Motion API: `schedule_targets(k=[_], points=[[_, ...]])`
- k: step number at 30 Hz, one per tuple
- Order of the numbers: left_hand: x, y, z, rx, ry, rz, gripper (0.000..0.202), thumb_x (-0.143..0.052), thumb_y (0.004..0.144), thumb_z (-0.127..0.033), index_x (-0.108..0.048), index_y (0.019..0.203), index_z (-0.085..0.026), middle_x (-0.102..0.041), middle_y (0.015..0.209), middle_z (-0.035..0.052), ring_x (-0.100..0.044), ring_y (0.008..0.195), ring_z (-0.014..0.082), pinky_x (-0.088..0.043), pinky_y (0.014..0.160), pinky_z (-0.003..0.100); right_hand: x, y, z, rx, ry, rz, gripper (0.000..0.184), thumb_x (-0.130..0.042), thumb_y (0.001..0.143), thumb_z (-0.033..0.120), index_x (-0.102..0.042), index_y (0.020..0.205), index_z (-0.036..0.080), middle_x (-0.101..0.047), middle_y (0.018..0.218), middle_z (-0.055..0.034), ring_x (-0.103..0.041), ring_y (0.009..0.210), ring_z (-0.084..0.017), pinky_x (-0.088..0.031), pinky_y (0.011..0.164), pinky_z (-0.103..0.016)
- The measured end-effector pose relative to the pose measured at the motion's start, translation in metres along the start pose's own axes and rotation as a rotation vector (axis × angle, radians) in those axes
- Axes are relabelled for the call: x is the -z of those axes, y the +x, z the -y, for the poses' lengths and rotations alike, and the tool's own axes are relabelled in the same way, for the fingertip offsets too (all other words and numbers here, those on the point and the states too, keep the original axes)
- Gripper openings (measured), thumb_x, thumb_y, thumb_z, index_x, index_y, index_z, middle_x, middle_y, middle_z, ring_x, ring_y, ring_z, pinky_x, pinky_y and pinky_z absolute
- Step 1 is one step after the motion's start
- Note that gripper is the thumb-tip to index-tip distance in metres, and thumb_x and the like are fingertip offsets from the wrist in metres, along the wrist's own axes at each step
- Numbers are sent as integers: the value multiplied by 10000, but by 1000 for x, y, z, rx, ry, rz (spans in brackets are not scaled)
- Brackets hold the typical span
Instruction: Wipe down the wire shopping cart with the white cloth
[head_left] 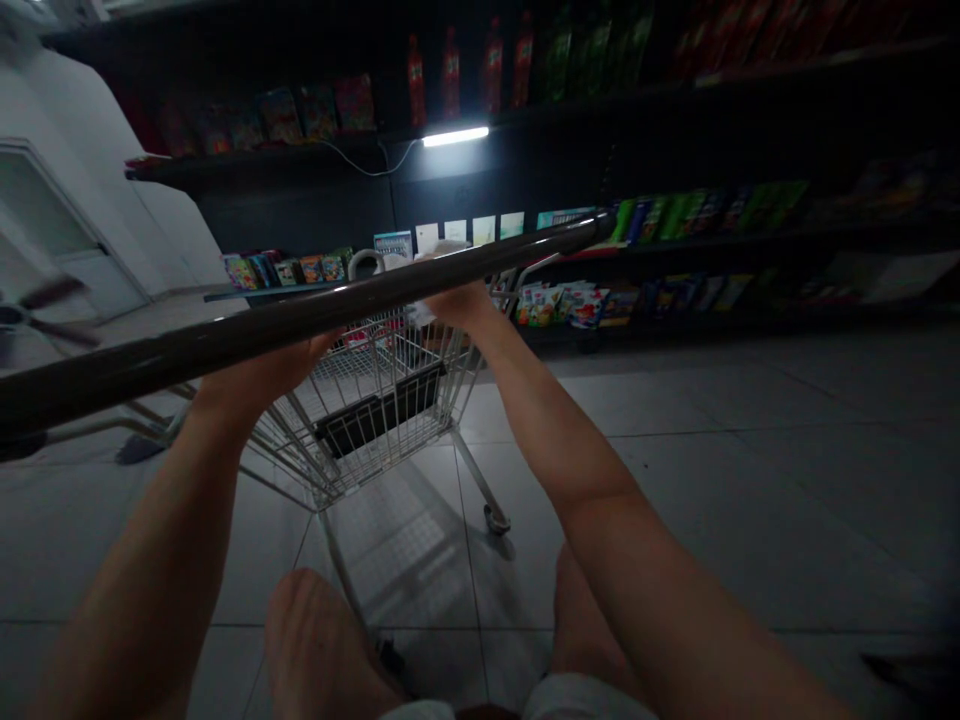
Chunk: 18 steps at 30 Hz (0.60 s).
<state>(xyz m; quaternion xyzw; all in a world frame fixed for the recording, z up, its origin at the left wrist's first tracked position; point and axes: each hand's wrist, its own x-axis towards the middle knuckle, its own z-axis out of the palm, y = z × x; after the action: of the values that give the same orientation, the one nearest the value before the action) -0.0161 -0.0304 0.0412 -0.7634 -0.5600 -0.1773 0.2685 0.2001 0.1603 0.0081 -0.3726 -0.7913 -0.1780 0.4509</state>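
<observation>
The dark handle bar [352, 300] of a metal shopping cart [375, 420] slants across the view in front of both hands. Beneath and behind the bar is my left hand [274, 375], its fingers mostly hidden; whether it grips the bar does not show. Farther right, my right hand [459, 303] reaches past the bar over the cart's wire basket. White crumpled material [420, 314], cloth or tissue by its look, shows on both sides of this hand and appears held in it. The bar covers part of the right fingers.
Dark shelves [517, 160] behind the cart carry red bottles [450, 75], small boxes and colourful packets [566, 305]. A lit tube lamp [455, 137] hangs there. At left stands a fan [30, 315]. A cart wheel [496, 519] rests on the tiled floor [712, 480] near my knees.
</observation>
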Motion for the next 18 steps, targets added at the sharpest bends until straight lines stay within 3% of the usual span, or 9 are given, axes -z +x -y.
schedule_targets(k=[4, 6, 8, 11, 13, 16, 18], points=[[-3, -2, 9, -14, 41, -7, 529, -325, 952, -517, -611, 1248, -184, -674, 885, 98, -636, 966, 294, -448, 897, 449, 23, -12, -41, -131, 21, -9, 223, -395, 871, 236, -602, 855, 154, -661, 868, -96, -595, 926, -199, -440, 922, -368], [-3, -2, 11, -18, 73, -23, 506, -348, 942, -520, -629, 1219, -204, -664, 851, 89, -639, 935, 293, -455, 870, 449, 26, -18, -48, -225, 98, -112, 192, -426, 851, 256, -592, 829, 164, -653, 850, -98, -595, 952, -216, -436, 934, -387], [-2, -3, 12, -28, 104, -36, 484, -346, 943, -516, -648, 1187, -228, -659, 823, 80, -640, 903, 282, -461, 838, 430, 24, -22, -43, -366, 257, -315, 188, -435, 844, 294, -576, 796, 179, -633, 818, -84, -592, 968, -223, -438, 939, -396], [-1, -3, 12, -27, 167, -61, 485, -342, 939, -544, -657, 1162, -250, -661, 808, 77, -640, 866, 263, -465, 805, 398, 27, -27, -24, -618, 730, -738, 271, -334, 884, 331, -535, 762, 196, -570, 752, -39, -592, 872, -178, -474, 861, -352], [-2, -3, 13, -22, 196, -74, 504, -346, 933, -564, -658, 1166, -243, -668, 818, 84, -642, 861, 260, -464, 799, 387, 37, -31, -12, -726, 1167, -935, 304, -285, 905, 334, -489, 720, 204, -494, 666, 4, -560, 718, -133, -487, 749, -293], [-5, -3, 15, 8, 185, -74, 538, -349, 928, -578, -660, 1183, -220, -683, 851, 97, -646, 883, 272, -463, 807, 392, 62, -37, 6, -736, 1777, -1002, 272, -341, 900, 265, -409, 642, 211, -347, 524, 59, -425, 511, -92, -455, 607, -233], [-7, -3, 17, 13, 135, -68, 538, -341, 933, -574, -657, 1198, -229, -697, 883, 91, -649, 916, 275, -463, 825, 397, 78, -37, 24, -717, 2112, -947, 283, -351, 894, 215, -386, 613, 214, -277, 461, 74, -350, 451, -90, -441, 574, -224]])
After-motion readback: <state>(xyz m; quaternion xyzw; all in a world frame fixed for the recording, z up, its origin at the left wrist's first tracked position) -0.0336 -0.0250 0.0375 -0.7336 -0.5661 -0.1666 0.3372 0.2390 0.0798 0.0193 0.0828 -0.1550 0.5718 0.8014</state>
